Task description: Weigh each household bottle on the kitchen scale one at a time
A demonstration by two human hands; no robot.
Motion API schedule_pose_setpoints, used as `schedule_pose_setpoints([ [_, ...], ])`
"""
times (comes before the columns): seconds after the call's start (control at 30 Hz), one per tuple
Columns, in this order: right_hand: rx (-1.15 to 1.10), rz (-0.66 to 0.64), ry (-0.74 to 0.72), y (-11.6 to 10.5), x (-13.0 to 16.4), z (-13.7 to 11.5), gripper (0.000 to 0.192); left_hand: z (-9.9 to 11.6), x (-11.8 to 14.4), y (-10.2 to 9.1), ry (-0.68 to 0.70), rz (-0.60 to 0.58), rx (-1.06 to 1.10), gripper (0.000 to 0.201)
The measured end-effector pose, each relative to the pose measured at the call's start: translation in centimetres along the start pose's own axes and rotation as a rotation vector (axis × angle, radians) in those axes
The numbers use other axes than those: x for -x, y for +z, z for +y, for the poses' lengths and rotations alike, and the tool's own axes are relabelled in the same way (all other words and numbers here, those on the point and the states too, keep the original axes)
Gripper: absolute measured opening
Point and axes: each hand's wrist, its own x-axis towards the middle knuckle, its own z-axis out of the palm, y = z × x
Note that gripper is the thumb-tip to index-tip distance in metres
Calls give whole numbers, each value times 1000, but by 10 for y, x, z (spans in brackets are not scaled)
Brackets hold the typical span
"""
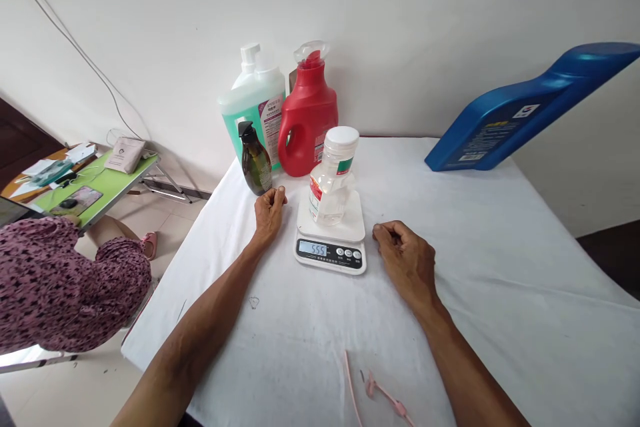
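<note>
A clear plastic bottle (333, 177) with a white cap stands on a small white kitchen scale (331, 241), whose display reads 555. My left hand (269, 211) rests on the white tablecloth just left of the scale, fingers curled shut and empty, close to a dark olive pump bottle (255, 160). My right hand (405, 260) lies on the cloth just right of the scale, fingers loosely curled, holding nothing.
A red detergent jug (307, 117) and a large teal pump bottle (253, 110) stand at the back against the wall. A blue jug (525, 113) leans at the back right. Pink plastic pieces (383, 393) lie near the front edge. A person in patterned clothing (65, 287) sits at left by a green table (110, 183).
</note>
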Motion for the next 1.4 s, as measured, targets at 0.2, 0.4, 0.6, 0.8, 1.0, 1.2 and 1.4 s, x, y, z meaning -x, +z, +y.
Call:
schedule_pose_setpoints([
  [0.2, 11, -5, 9, -1, -1, 0, 36, 1, 0, 0, -6, 0, -32, 49],
  [0.4, 5, -8, 1, 0, -1, 0, 36, 3, 0, 1, -5, -1, -31, 47],
  [0.6, -11, -5, -10, 1, -1, 3, 35, 2, 0, 1, -12, -11, -31, 49],
  [0.8, -12, -8, -35, 0, 0, 3, 34, 2, 0, 1, 9, -13, -65, 50],
  [1.0, -3, -7, -1, -1, 0, 0, 34, 3, 0, 1, 13, -10, -72, 50],
  [1.2, -2, -6, -23, 0, 0, 0, 34, 2, 1, 1, 18, -15, -72, 50],
  [1.4, 1, -7, -40, 1, -1, 2, 34, 0, 0, 1, 4, -24, -45, 52],
])
